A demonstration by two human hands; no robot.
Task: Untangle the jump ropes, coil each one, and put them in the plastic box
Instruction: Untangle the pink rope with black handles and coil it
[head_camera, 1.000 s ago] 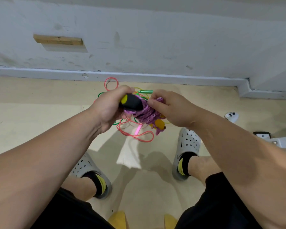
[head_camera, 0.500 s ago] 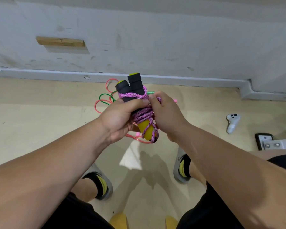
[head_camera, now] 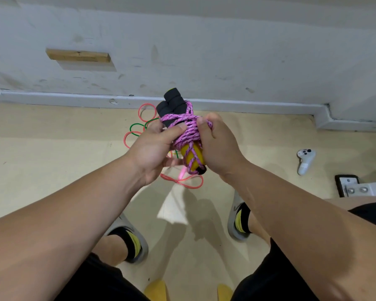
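The pink-and-black braided jump rope is wound tightly round its own black foam handles and is held in the air above the beige floor. The left hand has a closed grip on the bundle, its thumb pressed across the windings. The right hand curls its grip round the other side. Beneath them, thin red and green plastic jump ropes lie tangled on the floor. A white game controller lies well apart.
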